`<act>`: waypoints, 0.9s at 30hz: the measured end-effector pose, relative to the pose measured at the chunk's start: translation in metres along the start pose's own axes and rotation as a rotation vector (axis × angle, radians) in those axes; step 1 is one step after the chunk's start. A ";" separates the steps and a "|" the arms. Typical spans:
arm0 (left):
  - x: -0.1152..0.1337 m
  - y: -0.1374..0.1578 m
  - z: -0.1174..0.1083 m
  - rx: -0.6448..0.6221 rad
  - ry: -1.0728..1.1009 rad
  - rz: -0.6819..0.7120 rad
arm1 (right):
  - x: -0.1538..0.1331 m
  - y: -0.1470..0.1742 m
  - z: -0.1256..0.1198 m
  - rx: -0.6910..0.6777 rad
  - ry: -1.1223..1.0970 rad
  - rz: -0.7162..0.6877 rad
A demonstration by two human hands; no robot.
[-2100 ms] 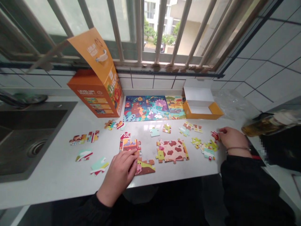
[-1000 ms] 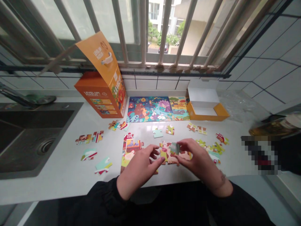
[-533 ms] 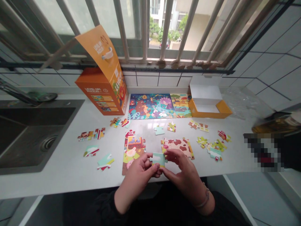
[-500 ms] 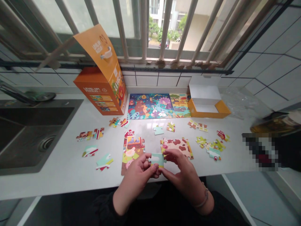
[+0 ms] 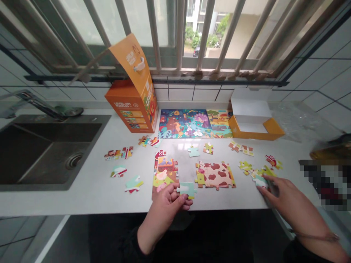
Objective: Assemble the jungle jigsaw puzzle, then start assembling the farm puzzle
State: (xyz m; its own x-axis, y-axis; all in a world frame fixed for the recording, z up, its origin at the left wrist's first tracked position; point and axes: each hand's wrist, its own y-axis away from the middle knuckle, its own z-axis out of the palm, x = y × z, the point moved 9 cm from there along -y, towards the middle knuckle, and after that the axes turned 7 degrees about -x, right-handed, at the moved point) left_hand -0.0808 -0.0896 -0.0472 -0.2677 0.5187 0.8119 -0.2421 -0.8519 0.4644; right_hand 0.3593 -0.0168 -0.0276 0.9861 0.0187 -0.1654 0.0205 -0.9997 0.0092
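My left hand [image 5: 172, 199] pinches a pale blue jigsaw puzzle piece [image 5: 187, 190] with a yellow-green lower edge, between thumb and fingers above the counter's front edge. Far to the right, my right hand [image 5: 279, 191] has thumb and fingertips around another pale blue puzzle piece [image 5: 259, 180] by a green pile; blur and the fingers hide part of it. Between the hands lies a joined cow section [image 5: 215, 174]. Just behind my left hand is a joined farm strip [image 5: 164, 171] with a barn, a hen and a pig.
Loose puzzle pieces [image 5: 134, 183] lie left, with more pieces [image 5: 241, 148] at the back right. A finished-looking puzzle picture [image 5: 183, 124] lies along the wall between an orange puzzle box [image 5: 128, 109] and an open yellow box [image 5: 257, 133]. At left is a sink [image 5: 90, 153].
My right hand has let go of the pale blue piece and moved right to the green pile. The left hand still holds that piece. The view has shifted left.
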 end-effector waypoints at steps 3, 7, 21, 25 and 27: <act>-0.003 0.001 0.002 -0.022 -0.007 -0.013 | 0.018 -0.002 0.009 -0.040 -0.057 0.054; 0.000 0.004 0.004 -0.042 -0.025 -0.004 | -0.028 0.000 -0.018 0.080 -0.058 0.022; 0.062 0.036 -0.040 0.221 -0.795 0.293 | -0.275 0.043 0.027 -0.625 -1.191 -0.087; 0.100 0.064 -0.107 0.730 -1.492 0.368 | -0.265 0.038 0.026 -0.629 -1.167 -0.050; 0.098 0.066 -0.132 0.787 -1.629 0.279 | -0.264 0.038 0.027 -0.633 -1.166 -0.058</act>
State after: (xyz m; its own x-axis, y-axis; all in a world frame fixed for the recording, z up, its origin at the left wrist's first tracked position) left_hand -0.2458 -0.0855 0.0167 0.9661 0.2038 0.1585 0.2184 -0.9725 -0.0804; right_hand 0.0958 -0.0600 -0.0102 0.2696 -0.2785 -0.9218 0.4442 -0.8134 0.3757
